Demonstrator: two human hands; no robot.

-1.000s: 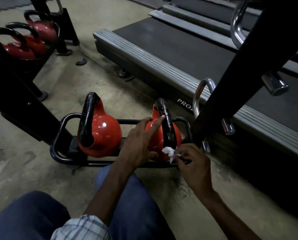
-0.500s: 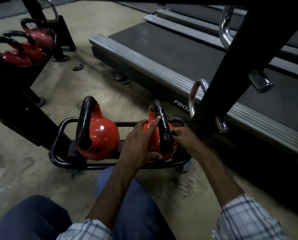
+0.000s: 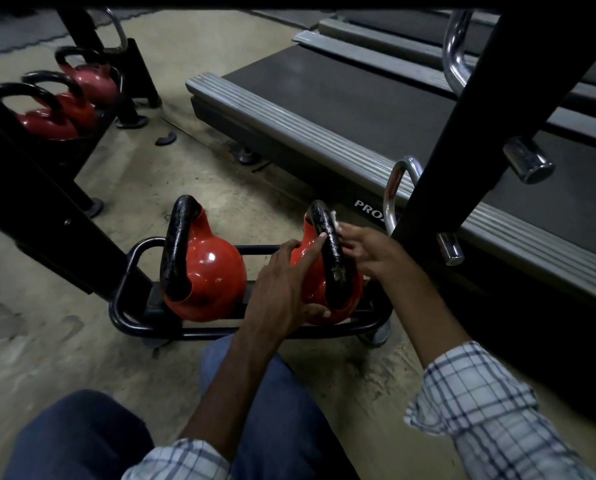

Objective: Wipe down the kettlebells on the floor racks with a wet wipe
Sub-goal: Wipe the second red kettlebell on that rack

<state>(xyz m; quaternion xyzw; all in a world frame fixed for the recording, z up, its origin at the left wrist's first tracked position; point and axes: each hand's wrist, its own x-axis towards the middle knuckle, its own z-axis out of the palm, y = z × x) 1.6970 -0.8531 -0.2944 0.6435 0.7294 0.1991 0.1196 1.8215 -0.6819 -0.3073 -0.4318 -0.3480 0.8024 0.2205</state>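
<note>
We are wearing a white, blue-checked shirt [image 3: 490,410], sleeves [image 3: 182,459] rolled back from left hand [image 3: 282,282] and right hand [image 3: 376,251], and dark blue trousers [image 3: 282,410].

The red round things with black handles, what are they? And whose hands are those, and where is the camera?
The camera sits on a person's head and looks down, so you see their own arms and knees. The red things are kettlebells, heavy gym weights. Two sit in a low black rack on the floor: a left kettlebell and a right kettlebell. The left hand rests on the right kettlebell, one finger on its black handle. The right hand holds a small white wet wipe against that handle's far side; only a bit of it shows. Further back on the left stand more kettlebells, and a treadmill is on the right.
</note>
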